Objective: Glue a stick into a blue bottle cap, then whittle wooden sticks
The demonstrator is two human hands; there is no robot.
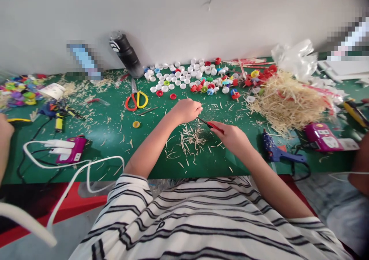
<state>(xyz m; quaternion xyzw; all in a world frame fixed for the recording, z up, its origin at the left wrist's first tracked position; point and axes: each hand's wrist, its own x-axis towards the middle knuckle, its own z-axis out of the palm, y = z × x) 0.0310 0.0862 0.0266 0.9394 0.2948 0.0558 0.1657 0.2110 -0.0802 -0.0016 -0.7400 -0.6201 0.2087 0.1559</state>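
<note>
My left hand (187,110) is closed above the green table, its fingers pinched together; whatever they grip is hidden. In my right hand (233,137) is a slim red-handled tool (215,127). Its thin dark tip reaches to the fingers of my left hand. Below both hands lies a loose pile of pale straw-like strips (191,139). Left of my left hand are scissors (136,98) with one red and one yellow handle loop, a thin dark stick (148,111) and a small yellow cap (136,124).
White bottle caps (183,75) cover the back, near a black bottle (126,54). A straw heap (294,102) and a blue glue gun (281,151) lie at right. White cables (86,162) run from a purple power strip (75,150) at left. Another person's hand (5,137) shows far left.
</note>
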